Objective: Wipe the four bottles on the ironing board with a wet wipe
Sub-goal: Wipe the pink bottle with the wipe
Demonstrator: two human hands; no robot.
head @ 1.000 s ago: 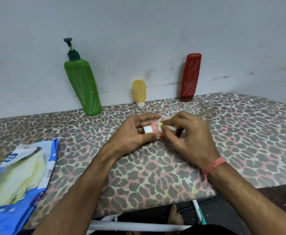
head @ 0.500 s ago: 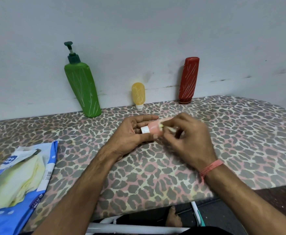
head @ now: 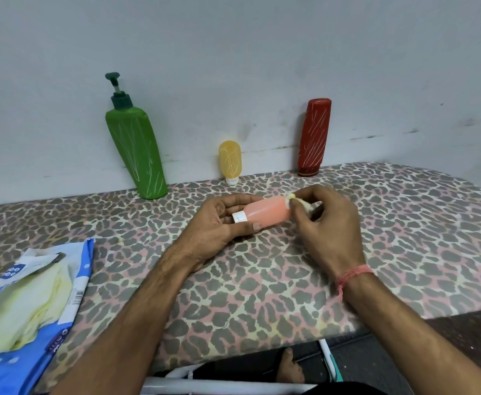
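Note:
My left hand (head: 219, 223) grips a small pink bottle (head: 268, 213) with a white cap, lying sideways over the ironing board (head: 262, 280). My right hand (head: 325, 223) pinches a crumpled wet wipe (head: 299, 201) against the bottle's far end. A tall green pump bottle (head: 136, 152), a small yellow bottle (head: 229, 161) and a red bottle (head: 315, 138) stand along the wall at the back, all with white scratch marks.
An open blue pack of wet wipes (head: 28, 306) lies at the left front of the leopard-print board. The wall runs close behind the bottles. Below the board's front edge show white frame bars (head: 228, 386) and a bare foot (head: 289, 366).
My right hand has slid the wipe rightward along the pink bottle to its far end, uncovering most of the bottle's body. The camera view has shifted slightly.

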